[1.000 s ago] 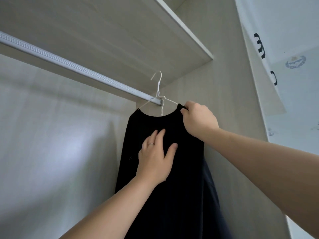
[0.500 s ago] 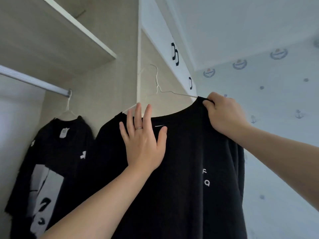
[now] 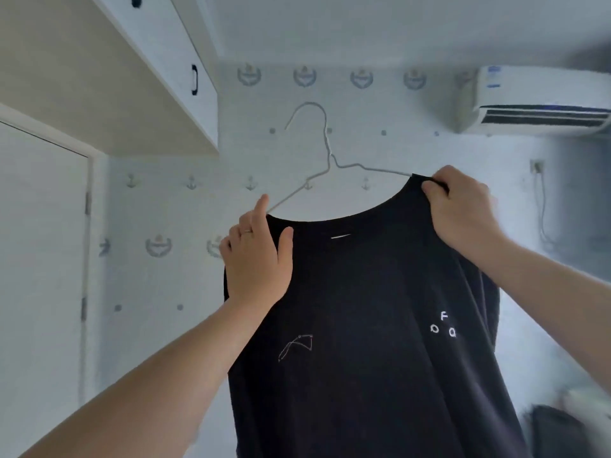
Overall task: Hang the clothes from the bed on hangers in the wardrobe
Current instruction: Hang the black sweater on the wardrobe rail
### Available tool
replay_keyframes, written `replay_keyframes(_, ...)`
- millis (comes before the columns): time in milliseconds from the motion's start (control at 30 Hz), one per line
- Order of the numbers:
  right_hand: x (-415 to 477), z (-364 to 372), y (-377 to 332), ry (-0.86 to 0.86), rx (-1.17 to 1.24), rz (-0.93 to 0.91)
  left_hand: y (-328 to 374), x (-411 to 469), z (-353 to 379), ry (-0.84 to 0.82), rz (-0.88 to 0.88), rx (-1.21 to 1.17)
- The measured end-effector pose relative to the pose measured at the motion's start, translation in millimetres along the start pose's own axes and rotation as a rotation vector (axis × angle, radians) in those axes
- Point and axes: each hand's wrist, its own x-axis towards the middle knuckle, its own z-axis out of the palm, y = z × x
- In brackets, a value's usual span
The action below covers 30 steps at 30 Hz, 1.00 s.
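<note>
head view: black t-shirt point(image 3: 363, 325) is held up in the air between both hands, in front of a pale wall papered with small anchors and crests, and to the right of the wardrobe point(image 3: 99, 77). it is carried on a thin wire hanger point(image 3: 327, 140), whose hook stands free above the neckline and is caught on nothing. the hanger's right arm is covered by the cloth from the collar outward. its left arm is bare down to the shirt's shoulder edge. small white letters and a thin line drawing are seen on the shirt.

the right hand point(image 3: 463, 209) is closed on the right end of the collar, the cloth pinched between thumb and curled fingers just where the wire runs in under it. the left hand point(image 3: 258, 259) is laid against the shirt's other shoulder, its back toward the camera. the thumb is spread onto the cloth, and one finger, on which a ring point(image 3: 247, 231) is worn, is stretched upward beside the bare wire. whether the remaining fingers are curled round the cloth cannot be told.

a white upper door point(image 3: 172, 54) with a dark handle point(image 3: 194, 79) is seen at upper left, and an air conditioner point(image 3: 542, 104) is mounted high at upper right. a dark shape at lower right is too blurred to be named.
</note>
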Motion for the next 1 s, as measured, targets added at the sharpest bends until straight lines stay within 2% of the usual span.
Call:
replay_keyframes(133, -33, -8, 80, 0.015, -0.112, 0.124, 8, -31, 88, -0.166, -0.049, -0.212)
replay_keyframes(367, -120, 20, 214, -0.045, -0.199, 0.341, 1, -101, 250, -0.394, 0.043, -0.427)
replay_keyframes(533, -184, 51, 288, -0.159, -0.26, 0.512, -9, -164, 355, -0.594, 0.018, -0.492)
replay_keyframes(700, -235, 76, 343, -0.202, -0.391, 0.64, -10, -217, 443, -0.777, 0.049, -0.567)
replay_keyframes(867, -270, 81, 401, -0.259, -0.428, 0.8, 18, -254, 514, -0.884, 0.09, -0.588)
replay_keyframes(1000, -282, 70, 449, -0.231, -0.407, 0.883, 58, -282, 571, -0.944, 0.148, -0.613)
